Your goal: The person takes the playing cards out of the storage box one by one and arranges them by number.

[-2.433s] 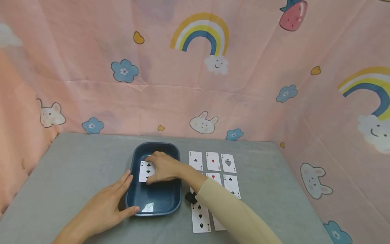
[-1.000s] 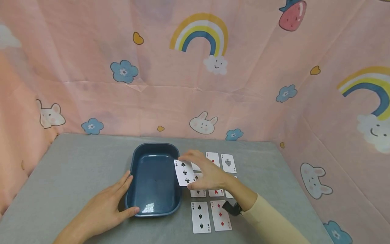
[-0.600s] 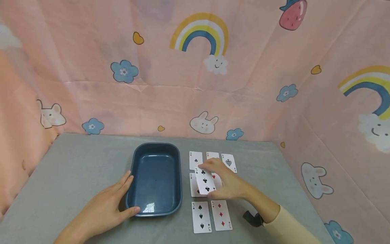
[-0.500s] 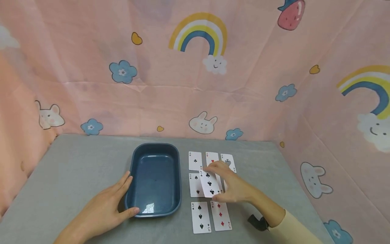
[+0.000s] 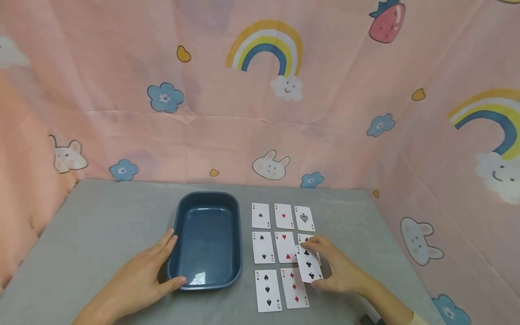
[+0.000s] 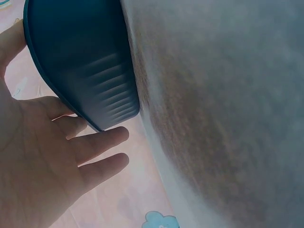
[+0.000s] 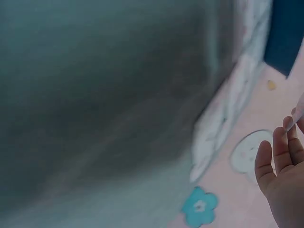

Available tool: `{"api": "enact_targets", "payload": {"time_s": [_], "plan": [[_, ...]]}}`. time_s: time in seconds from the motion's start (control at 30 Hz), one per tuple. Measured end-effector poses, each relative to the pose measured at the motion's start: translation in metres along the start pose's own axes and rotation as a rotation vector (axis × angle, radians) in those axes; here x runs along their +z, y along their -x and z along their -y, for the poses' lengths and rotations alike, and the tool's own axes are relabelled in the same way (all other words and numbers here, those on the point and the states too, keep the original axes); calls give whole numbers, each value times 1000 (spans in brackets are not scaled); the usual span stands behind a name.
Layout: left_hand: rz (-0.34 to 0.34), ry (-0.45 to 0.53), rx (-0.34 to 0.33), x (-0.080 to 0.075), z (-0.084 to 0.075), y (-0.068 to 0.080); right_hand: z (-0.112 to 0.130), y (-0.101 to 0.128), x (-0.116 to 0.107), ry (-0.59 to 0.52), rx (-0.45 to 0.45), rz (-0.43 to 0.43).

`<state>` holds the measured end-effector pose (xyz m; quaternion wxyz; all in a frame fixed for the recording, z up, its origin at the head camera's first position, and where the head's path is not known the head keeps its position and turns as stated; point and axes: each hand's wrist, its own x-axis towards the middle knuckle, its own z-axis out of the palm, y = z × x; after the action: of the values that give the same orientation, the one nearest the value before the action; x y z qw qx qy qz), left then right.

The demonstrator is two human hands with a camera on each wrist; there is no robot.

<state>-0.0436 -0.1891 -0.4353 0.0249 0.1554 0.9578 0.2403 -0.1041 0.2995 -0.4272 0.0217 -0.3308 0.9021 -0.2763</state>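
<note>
On the grey table [image 5: 101, 216], a three of clubs [image 5: 308, 264] is pinched by the right hand [image 5: 339, 271] just right of the three of diamonds [image 5: 294, 289], partly over the two of clubs [image 5: 304, 238]. The blue tray [image 5: 208, 239] is touched at its near left corner by the left hand [image 5: 138, 282], whose fingers [image 6: 97, 142] are held straight.

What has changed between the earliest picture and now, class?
The right hand lifted the three of clubs out of the blue tray and carried it rightward over the card grid's right column. Unchanged: the left hand touches the tray; the other cards lie as before.
</note>
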Motion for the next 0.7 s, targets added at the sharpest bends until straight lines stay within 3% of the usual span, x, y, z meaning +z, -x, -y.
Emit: {"api": "enact_targets", "payload": {"time_s": [0.23, 0.7], "plan": [[-5, 7, -16, -2, 2, 2, -12, 22, 8, 60, 17, -21], [-12, -6, -8, -2, 3, 4, -23, 35, 21, 97, -15, 38]]}}
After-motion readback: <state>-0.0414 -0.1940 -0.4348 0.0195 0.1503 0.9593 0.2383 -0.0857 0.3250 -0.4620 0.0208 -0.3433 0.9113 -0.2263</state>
